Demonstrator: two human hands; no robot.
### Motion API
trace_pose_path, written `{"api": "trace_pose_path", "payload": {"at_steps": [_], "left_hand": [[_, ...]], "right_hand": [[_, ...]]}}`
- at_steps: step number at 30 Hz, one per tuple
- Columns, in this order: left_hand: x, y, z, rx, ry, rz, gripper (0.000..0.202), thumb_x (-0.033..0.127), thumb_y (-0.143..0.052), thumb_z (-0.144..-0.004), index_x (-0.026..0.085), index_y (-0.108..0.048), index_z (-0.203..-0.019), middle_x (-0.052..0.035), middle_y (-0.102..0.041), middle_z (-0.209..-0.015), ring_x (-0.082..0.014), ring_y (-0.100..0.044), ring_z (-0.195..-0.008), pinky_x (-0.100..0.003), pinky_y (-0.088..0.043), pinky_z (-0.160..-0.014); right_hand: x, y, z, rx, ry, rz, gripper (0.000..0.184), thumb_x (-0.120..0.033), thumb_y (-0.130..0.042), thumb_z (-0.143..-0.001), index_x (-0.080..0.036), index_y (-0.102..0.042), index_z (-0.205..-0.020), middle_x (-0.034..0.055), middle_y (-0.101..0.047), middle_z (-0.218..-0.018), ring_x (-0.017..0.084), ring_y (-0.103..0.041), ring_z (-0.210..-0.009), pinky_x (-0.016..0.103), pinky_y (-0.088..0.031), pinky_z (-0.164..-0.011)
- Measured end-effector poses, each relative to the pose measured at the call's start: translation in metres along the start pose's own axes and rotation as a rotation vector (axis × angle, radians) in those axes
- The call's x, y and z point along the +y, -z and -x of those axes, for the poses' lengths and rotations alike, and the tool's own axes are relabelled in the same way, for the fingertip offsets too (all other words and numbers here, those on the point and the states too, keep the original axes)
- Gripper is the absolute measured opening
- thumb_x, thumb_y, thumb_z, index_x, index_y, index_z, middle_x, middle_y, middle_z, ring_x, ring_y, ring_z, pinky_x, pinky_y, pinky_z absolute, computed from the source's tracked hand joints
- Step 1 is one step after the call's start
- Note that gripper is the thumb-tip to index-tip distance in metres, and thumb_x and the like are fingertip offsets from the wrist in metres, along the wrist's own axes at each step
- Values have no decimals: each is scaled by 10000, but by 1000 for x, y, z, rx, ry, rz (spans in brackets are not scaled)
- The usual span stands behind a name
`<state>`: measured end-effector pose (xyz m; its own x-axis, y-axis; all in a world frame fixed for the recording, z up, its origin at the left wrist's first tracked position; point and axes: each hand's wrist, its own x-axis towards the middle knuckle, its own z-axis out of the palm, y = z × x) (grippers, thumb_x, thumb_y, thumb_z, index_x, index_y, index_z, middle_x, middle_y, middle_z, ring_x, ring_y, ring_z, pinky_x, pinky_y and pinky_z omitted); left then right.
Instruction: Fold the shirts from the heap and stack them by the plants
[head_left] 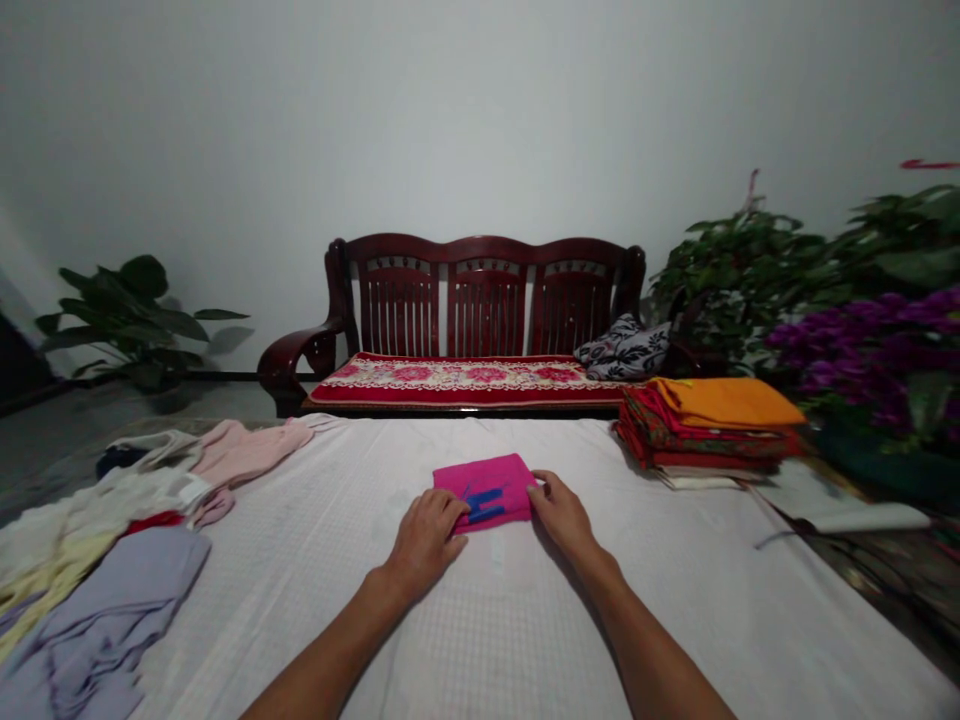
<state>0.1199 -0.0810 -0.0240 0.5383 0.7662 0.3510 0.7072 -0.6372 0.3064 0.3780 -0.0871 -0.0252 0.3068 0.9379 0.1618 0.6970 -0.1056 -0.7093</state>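
Note:
A small folded pink cloth [489, 482] with a blue mark lies on the white-covered table [495, 620] in front of me. My left hand [427, 540] rests on the cloth's near left corner, fingers curled down onto it. My right hand [559, 512] pinches the cloth's right edge between thumb and fingers. Both forearms reach in from the bottom of the view.
A heap of loose pale, pink and lilac clothes [97, 560] covers the table's left side. A stack of folded orange and red cloths [705, 425] sits at the right. Beyond the table stand a dark wooden bench [480, 320], potted plants [135, 320] and purple flowers [877, 350].

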Motion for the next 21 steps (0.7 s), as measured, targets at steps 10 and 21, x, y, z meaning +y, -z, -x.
{"api": "trace_pose_path", "payload": {"at_steps": [10,21], "left_hand": [[10,18,-8,-17,117,-127,144,301,-565,-920,208,-665,-876,-70,-667,-924,-258,-583,-939,-394,-423,-871],[12,-33,-32,-60,281,-143,600,431,-485,-970,183,-414,-1512,-161,-328,-1614,-367,-212,-1513,-553,-197,-1194]], "right_hand": [[-3,1,3,61,87,163,414,-299,-400,-959,-158,-621,-1280,138,-695,-1158,261,-638,-1055,368,-471,-882],[-19,-26,-5,-147,203,325,620,-409,-336,-1011,-120,-334,-1559,175,-318,-1611,310,-214,-1517,533,-174,-1204]]}}
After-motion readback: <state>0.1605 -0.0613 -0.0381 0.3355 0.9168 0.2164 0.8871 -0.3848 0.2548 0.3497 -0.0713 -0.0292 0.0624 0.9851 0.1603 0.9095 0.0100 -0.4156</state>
